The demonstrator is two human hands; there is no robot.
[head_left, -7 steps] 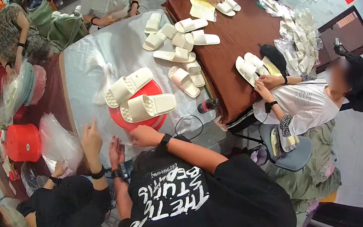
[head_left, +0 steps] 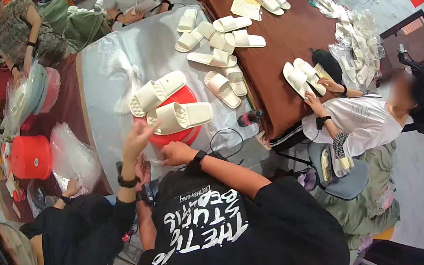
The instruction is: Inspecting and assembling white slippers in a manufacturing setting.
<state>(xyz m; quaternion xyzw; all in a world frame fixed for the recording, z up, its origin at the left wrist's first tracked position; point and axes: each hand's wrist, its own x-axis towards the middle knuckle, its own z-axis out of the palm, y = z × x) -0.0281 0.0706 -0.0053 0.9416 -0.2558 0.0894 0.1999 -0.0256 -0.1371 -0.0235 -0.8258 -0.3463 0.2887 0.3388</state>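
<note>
A pair of cream slippers [head_left: 156, 93] rests on a round red object [head_left: 183, 96], a stool or upturned tub. My right hand [head_left: 179, 154] is curled closed just below its near edge, its palm turned away; what it holds, if anything, I cannot make out. Left of it is my left hand [head_left: 142, 170], palm partly upward and mostly covered by a co-worker's arm, so its fingers are unclear. A thin, pale, see-through strip seems to lie between my hands. That co-worker's raised hand [head_left: 137, 139] reaches over, close to the nearer slipper [head_left: 181, 118].
Several cream slippers [head_left: 221, 87] lie beyond on the plastic-covered table [head_left: 109, 65]. A dark bottle [head_left: 250, 117] and a black cable [head_left: 229, 132] are to the right. Clear bags [head_left: 74, 158] and a red tub [head_left: 32, 156] stand left. Co-workers sit around a brown table [head_left: 287, 34].
The co-worker's raised hand has moved right and up toward the slippers, now covering much of my left hand. My right hand stays near the red edge. The whole view has shifted slightly.
</note>
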